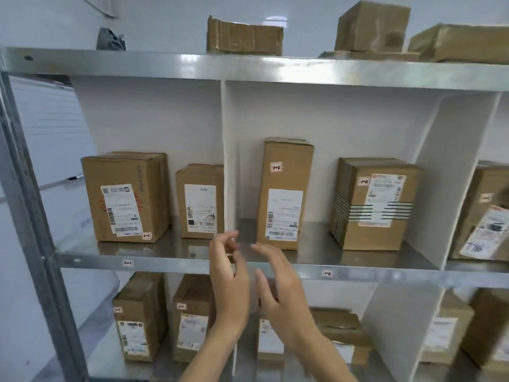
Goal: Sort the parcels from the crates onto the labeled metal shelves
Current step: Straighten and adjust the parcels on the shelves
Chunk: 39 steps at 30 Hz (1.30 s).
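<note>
Galvanised metal shelving (165, 264) fills the view, split into compartments by white divider panels (230, 150). Two small tags are stuck to the front edge of the middle shelf: the 1-1 tag (128, 262) under the left compartment and the 1-2 tag (327, 273) under the next one.

In the left compartment a wide parcel (124, 197) stands upright with its shipping label facing out. A smaller parcel (199, 201) stands just beside it, against the divider. In the 1-2 compartment a tall parcel (283, 194) stands near the divider, well apart from a black-striped parcel (371, 205) to its right. More brown cardboard parcels sit on the top shelf (243, 37) and on the shelf below (137, 318).

Both hands are raised in front of the middle shelf's edge, close together but not touching, and neither holds anything. The left hand (230, 279) has its fingers loosely curled, with the fingertips near the lower corner of the smaller parcel. Motion blur hides whether they touch it. The right hand (278, 288) is spread with nearly straight fingers, reaching towards the foot of the tall parcel without gripping it.
</note>
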Motion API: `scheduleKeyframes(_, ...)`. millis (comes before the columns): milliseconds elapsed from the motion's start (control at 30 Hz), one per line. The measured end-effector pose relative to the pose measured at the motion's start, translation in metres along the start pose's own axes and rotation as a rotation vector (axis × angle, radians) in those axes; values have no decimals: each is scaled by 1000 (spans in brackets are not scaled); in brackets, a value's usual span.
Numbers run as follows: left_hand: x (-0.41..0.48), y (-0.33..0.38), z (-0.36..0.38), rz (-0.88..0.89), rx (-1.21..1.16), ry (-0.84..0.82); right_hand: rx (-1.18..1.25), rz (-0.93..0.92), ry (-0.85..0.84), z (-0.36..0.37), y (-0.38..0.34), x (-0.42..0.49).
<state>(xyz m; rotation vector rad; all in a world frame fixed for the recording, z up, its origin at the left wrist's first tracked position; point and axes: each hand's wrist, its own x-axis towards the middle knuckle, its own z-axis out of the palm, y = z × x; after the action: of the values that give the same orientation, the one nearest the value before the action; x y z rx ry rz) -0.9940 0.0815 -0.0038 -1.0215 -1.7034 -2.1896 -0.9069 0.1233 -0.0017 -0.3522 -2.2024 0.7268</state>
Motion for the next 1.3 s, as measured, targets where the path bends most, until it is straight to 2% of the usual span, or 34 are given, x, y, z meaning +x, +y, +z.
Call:
scheduleKeyframes(133, -36, 21, 43, -19, -14, -115, -4, 71, 56, -55, 28, -27)
scheduleKeyframes(300, -40, 24, 63, -103, 48, -189, 97, 187, 94, -96, 49, -35)
scheduleKeyframes(433, -14, 10, 65, -160, 63, -197, 166, 258, 77, -105, 59, -20)
scheduleKeyframes(600, 38, -18, 76, -213, 302, -256, 346, 420, 61, -93, 62, 38)
scheduleKeyframes(667, 53, -25, 82, -237, 316, -302, 378, 483, 37, -80, 64, 62)
scheduleKeyframes(933, 60, -38, 93, -150, 392, -295, 403, 427, 62, -54, 82, 84)
scheduleKeyframes(1100, 59, -43, 95, -154, 402, -289, 379, 420, 68, -55, 89, 87)
scheduleKeyframes(1300, 60, -50, 95, -175, 307, -294, 390, 424, 62, -53, 94, 87)
